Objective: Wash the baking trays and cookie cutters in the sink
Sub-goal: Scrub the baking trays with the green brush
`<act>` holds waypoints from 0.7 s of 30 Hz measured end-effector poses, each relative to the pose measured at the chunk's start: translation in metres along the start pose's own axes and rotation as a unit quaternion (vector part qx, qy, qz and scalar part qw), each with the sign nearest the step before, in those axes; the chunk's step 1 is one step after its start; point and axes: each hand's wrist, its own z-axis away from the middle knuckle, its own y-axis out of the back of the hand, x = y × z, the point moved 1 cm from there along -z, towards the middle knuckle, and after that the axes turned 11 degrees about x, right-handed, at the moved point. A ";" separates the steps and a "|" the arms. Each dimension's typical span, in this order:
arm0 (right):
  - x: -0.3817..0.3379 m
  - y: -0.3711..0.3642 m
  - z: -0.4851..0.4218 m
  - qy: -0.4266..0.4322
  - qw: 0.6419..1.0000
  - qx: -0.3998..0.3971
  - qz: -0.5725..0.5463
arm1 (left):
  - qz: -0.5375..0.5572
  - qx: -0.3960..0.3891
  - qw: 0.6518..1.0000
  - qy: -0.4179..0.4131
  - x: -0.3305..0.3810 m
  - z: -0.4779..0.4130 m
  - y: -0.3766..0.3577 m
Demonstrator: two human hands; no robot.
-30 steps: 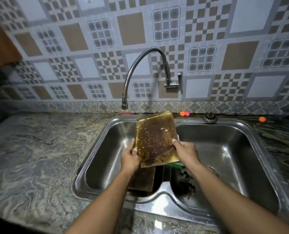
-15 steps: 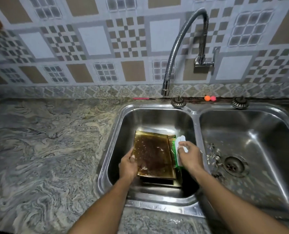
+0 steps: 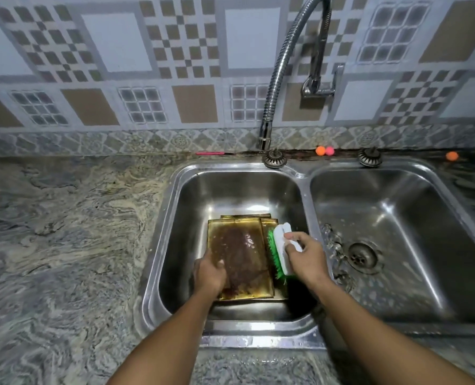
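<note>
Stainless steel surrounds the job: a double-bowl steel sink (image 3: 172,218) set into a grey marbled stone counter (image 3: 64,232), with the work sitting in the left bowl. A brown-stained rectangular metal baking tray (image 3: 239,257) lies flat and face up near the bottom of that bowl. It rests on a stack of other golden-edged trays (image 3: 244,217), whose rims stick out behind it and along its right side; how many lie beneath I cannot tell.

My left hand (image 3: 210,275) grips the top tray at its near left corner, thumb on the stained face. My right hand (image 3: 307,257) is closed round a white plastic scrubbing brush with green bristles (image 3: 280,240), fingers wrapped over its back. The brush is turned on edge just beside the tray's right side, bristles facing left towards it; whether they touch the metal I cannot tell.

A flexible chrome tap (image 3: 280,73) arches down from the patterned tile wall (image 3: 119,51), its nozzle hanging over the back rim of the left bowl. The right bowl is wet and speckled, with a round drain (image 3: 362,255) in its floor. Two small orange and pink balls (image 3: 324,150) sit on the ledge behind.
</note>
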 end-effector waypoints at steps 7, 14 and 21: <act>-0.031 0.006 -0.034 0.007 0.994 0.061 -0.089 | 0.034 0.023 0.997 -0.067 0.039 -0.003 0.003; 0.001 0.077 -0.085 0.011 0.995 0.087 -0.051 | 0.064 -0.037 0.977 -0.201 0.119 0.070 -0.062; 0.084 0.131 -0.125 -0.010 0.999 0.034 0.022 | -0.065 -0.160 0.970 -0.172 0.124 0.122 -0.164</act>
